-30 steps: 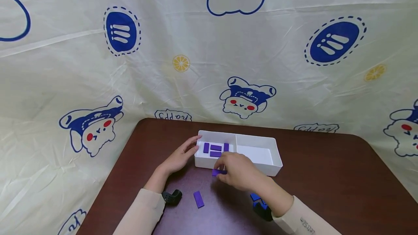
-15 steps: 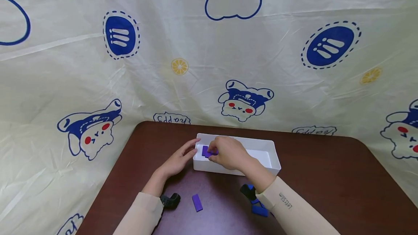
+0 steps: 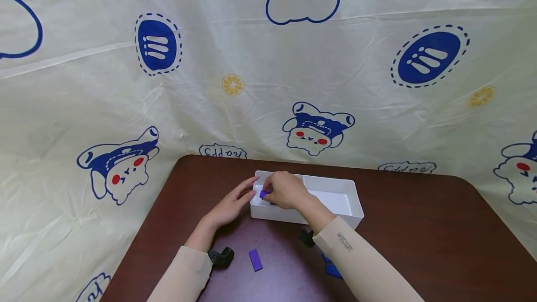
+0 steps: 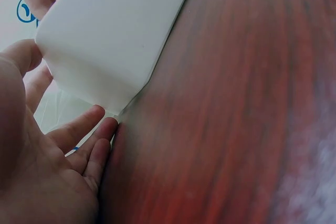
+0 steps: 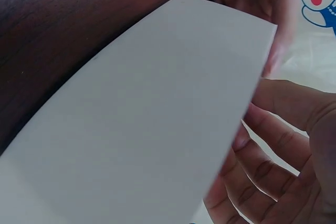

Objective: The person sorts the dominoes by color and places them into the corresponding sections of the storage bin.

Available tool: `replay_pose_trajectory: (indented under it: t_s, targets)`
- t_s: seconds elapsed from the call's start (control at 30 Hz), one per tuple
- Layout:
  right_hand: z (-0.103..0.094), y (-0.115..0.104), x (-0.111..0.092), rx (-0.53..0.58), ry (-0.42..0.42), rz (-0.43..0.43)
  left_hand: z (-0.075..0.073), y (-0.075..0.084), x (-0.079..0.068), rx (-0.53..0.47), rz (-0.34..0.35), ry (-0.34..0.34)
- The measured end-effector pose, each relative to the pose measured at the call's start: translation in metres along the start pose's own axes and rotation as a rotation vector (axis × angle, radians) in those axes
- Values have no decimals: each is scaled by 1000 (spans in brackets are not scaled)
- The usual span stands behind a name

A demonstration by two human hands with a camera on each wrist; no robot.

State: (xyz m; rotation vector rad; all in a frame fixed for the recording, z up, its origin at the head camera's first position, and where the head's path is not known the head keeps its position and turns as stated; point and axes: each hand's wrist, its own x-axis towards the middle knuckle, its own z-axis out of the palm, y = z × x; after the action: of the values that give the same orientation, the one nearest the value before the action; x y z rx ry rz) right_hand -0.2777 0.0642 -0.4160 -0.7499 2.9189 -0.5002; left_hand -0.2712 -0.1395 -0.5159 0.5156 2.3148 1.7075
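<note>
A white two-compartment box (image 3: pixel 277 214) stands on the table. My right hand (image 3: pixel 286 191) reaches into its left compartment, thumb and fingers pinching a small flat purple block (image 3: pixel 263 194). That hand hides most of the compartment; in the right wrist view, the box wall (image 5: pixel 142 93) hides the fingertips. My left hand (image 3: pixel 228 206) rests against the box's left end. In the left wrist view, its thumb touches the upper corner and the other fingers lie extended near the lower edge. Another purple block (image 3: pixel 255 260) lies on the table in front of the box.
Several blue blocks (image 3: pixel 333 269) lie on the brown table (image 3: pixel 411 227), partly covered by my right sleeve (image 3: pixel 356 250). The box's right compartment (image 3: pixel 333 199) shows a bare floor. Behind the table hangs a printed white sheet (image 3: pixel 251 120).
My right hand has carried a purple block from in front of the box over its near wall into the left compartment, then shifted slightly left. The left hand has stayed at the box's end.
</note>
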Motion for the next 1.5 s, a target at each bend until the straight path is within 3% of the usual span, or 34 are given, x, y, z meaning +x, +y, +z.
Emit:
replay_pose_trajectory:
  t_s: [0.7, 1.5]
  targets:
    - [25, 1, 21, -12, -68, -2, 0, 1, -1, -23, 25, -24]
    - [30, 5, 31, -62, -120, 31, 2, 1, 2, -30, 22, -22]
